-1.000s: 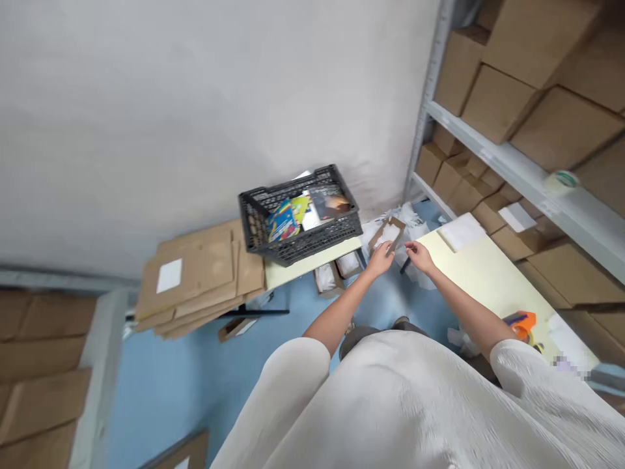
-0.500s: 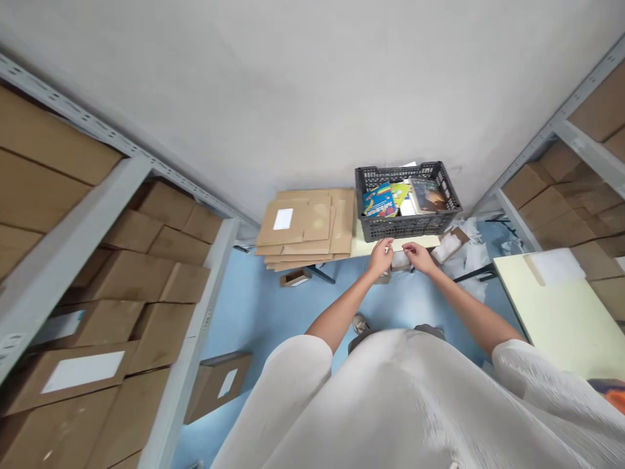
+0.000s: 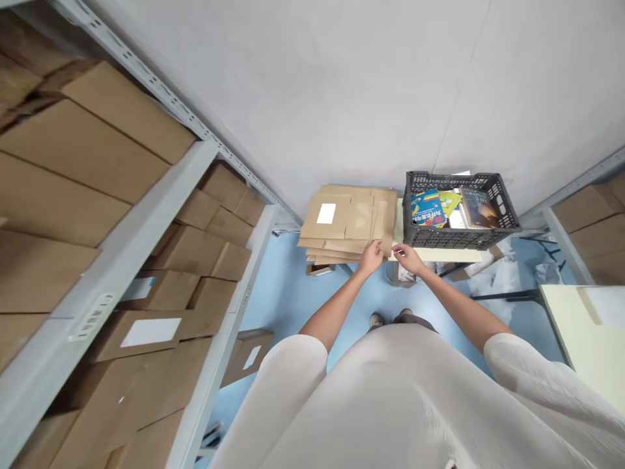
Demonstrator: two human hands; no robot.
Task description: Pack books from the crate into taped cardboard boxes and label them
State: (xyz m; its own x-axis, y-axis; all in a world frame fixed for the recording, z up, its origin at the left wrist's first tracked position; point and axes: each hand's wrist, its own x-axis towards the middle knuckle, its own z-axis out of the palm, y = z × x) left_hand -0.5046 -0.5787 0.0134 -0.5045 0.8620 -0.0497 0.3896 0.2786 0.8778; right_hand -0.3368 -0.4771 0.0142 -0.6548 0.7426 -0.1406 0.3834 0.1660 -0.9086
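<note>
My left hand (image 3: pixel 372 256) is at the front edge of a stack of flattened cardboard boxes (image 3: pixel 359 215), near its right corner. Its fingers are curled together, and I cannot make out what is in them. A short way to its right, my right hand (image 3: pixel 408 258) has thumb and fingers drawn together by the same corner of the stack; anything between them is too small to tell. A white label (image 3: pixel 326 213) shows on the top cardboard piece. Right of the stack stands a black plastic crate (image 3: pixel 461 239) with several books (image 3: pixel 428 208) in it.
Stack and crate rest on a narrow pale table (image 3: pixel 452 255) against the wall. Shelving with cardboard boxes (image 3: pixel 166 257) rises on the left, and more boxes (image 3: pixel 593 208) fill the right rack. Another pale table (image 3: pixel 586 352) is at right. White packing material (image 3: pixel 502 277) lies below.
My view has turned left. Both hands have gone from the front of the crate to the right front corner of the cardboard stack. My feet have moved closer together.
</note>
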